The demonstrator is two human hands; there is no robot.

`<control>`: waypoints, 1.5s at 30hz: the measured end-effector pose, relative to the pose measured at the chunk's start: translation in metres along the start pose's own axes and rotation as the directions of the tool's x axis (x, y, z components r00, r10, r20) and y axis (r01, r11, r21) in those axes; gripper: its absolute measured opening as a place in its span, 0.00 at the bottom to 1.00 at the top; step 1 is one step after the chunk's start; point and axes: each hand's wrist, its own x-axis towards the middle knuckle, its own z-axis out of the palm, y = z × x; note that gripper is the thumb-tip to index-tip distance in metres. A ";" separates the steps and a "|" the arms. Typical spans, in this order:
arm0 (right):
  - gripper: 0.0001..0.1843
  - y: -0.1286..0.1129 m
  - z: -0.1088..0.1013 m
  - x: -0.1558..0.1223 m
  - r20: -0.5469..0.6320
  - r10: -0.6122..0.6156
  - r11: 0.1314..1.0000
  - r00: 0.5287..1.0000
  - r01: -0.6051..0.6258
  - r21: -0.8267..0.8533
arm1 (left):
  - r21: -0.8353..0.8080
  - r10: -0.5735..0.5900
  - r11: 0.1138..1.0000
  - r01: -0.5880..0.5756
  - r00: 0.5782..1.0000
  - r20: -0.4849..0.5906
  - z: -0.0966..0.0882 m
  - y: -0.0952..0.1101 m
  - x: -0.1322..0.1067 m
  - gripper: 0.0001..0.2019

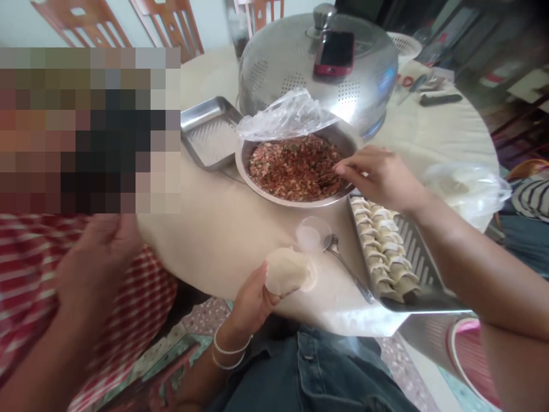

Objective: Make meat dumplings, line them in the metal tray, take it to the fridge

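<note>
At the near edge of the pale worktop [193, 223], the left hand [251, 306] holds a round, flat dough wrapper [285, 272], its fingers supporting it from beneath with the thumb at its side. The wrapper carries no filling in view. Farther in, the right hand [384, 174] reaches over the right side of a steel bowl [295, 203] of reddish minced filling [291, 166]. Its fingers [354, 171] are bunched low at the mixture (they seem to pinch some thin utensil, but I cannot tell for sure).

Crumpled plastic film [287, 117] lies over the far rim of the bowl. Just beside the bowl, under the right forearm, filled dumplings [386, 246] sit in two rows along the left side of a metal tray [422, 260]. A small clear dish [315, 234] and a spoon [351, 272] rest between that tray and the wrapper. At far left another person's hand [100, 246] shows, well apart from the wrapper.

The step in hand looks like gathering filling for the open wrapper. The next move, as I judge it, calls for a modest portion brought over to the wrapper's middle, the edges left clean, while the left hand keeps it level and slightly cupped.
</note>
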 end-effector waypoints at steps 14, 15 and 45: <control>0.14 0.007 0.005 0.025 -0.026 0.231 0.960 0.973 -0.224 0.170 | -0.025 0.082 0.996 -0.085 0.990 -0.115 0.008 0.008 0.008 0.17; 0.14 0.005 0.005 0.023 -0.020 0.247 0.952 0.969 -0.239 0.190 | -0.025 0.084 0.996 -0.088 0.989 -0.124 0.008 0.008 0.008 0.17; 0.12 -0.015 -0.008 -0.014 -0.077 0.779 0.357 0.622 -0.339 0.870 | -0.179 0.151 0.970 -0.163 0.985 -0.082 0.048 0.039 0.018 0.18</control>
